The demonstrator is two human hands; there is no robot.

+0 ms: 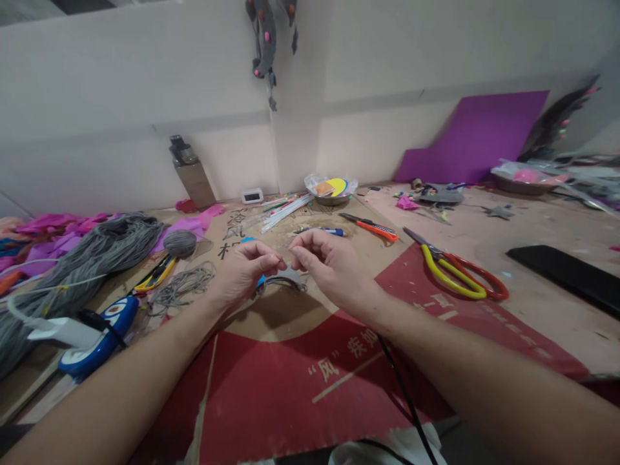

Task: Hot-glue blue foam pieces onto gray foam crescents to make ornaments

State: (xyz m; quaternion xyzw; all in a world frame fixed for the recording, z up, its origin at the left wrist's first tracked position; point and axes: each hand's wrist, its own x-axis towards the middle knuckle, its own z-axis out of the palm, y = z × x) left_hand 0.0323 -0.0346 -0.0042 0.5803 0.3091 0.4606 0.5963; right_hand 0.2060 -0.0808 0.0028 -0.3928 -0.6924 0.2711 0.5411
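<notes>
My left hand (pixel 247 268) and my right hand (pixel 329 261) meet above the middle of a cardboard sheet (pixel 300 361), fingertips pinched together and almost touching. What they pinch is too small to make out. Just below the fingertips lies a grey star-like felt piece (pixel 289 278) with a bit of blue under it. A grey yarn ball (pixel 179 243) and a loose coil of grey cord (pixel 181 287) lie to the left of my left hand.
Yellow-and-red scissors (pixel 458 271) and an orange utility knife (pixel 372 227) lie to the right. A big grey yarn hank (pixel 87 255), pink paper scraps (pixel 53 226), a blue-white glue gun (pixel 97 332), a metal bowl (pixel 332 189), a purple sheet (pixel 477 135) and a black slab (pixel 571 274) surround the work spot.
</notes>
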